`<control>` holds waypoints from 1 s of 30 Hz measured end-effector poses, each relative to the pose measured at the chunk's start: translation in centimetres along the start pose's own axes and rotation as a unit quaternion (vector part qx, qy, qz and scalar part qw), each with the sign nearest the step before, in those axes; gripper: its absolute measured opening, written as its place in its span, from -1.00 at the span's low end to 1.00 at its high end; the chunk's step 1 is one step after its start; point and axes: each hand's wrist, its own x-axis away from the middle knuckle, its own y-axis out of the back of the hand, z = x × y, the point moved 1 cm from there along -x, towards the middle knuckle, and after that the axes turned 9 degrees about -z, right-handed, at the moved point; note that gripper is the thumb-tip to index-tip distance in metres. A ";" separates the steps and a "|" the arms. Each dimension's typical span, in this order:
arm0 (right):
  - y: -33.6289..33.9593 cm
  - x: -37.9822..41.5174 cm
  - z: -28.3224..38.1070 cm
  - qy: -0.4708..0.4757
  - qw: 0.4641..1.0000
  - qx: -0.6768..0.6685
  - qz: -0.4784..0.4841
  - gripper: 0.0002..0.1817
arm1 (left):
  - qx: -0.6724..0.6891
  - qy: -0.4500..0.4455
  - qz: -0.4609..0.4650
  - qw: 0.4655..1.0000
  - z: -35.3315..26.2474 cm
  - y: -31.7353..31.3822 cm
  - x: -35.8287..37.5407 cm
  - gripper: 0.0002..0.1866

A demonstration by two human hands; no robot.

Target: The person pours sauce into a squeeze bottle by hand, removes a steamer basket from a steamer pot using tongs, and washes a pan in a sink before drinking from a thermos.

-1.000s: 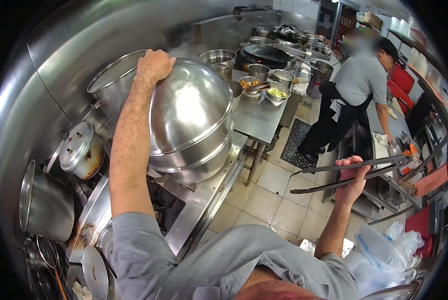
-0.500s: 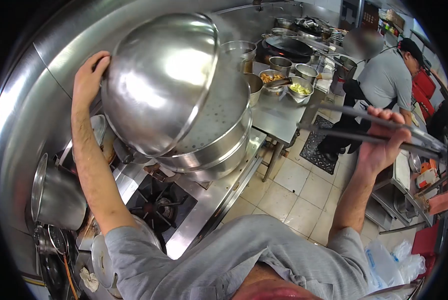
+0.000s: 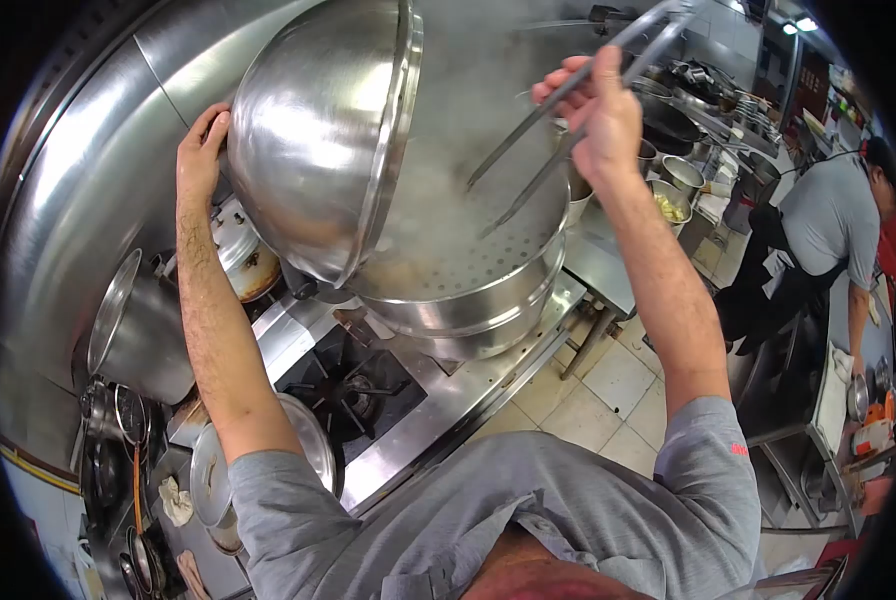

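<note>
A large domed steel lid (image 3: 308,140) stands tipped up over a round steel steamer (image 3: 468,312). My left hand (image 3: 203,150) is closed at the outer side of the dome, holding it; what its fingers grip there is hidden. Steam partly veils the steamer's perforated tray (image 3: 488,262). Above that tray, my right hand (image 3: 605,118) wraps round a pair of long metal tongs (image 3: 516,144). The two tong arms are apart, tips pointing down into the steam, with nothing visible between them.
A gas burner (image 3: 353,390) lies in front of the steamer. At left stand a tall pot (image 3: 143,335) and a lidded pot (image 3: 240,245). Pans and bowls line the counter at right. A co-worker (image 3: 818,230) bends over a work table at far right.
My right hand has swung the tongs from the far right to above the steamer. The lid is tilted further upright, and more steam shows. My view has shifted.
</note>
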 end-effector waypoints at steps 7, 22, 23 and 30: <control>-5.4 2.5 -6.9 -0.059 0.995 0.071 0.027 -0.62 | -0.008 0.024 -0.021 0.999 0.1 0.3 0.1 -0.68; -5.1 4.0 -6.4 -0.008 0.992 0.123 0.006 -0.85 | -0.010 0.011 -0.018 1.000 0.3 -0.1 0.0 -0.64; -4.9 4.0 -5.0 0.014 0.989 0.147 0.004 -0.84 | -0.013 0.006 -0.025 1.000 0.2 -0.3 0.1 -0.64; -4.0 5.1 6.6 0.163 0.980 0.108 -0.047 -0.82 | 0.037 -0.030 0.018 0.999 1.4 -1.1 -1.2 -0.64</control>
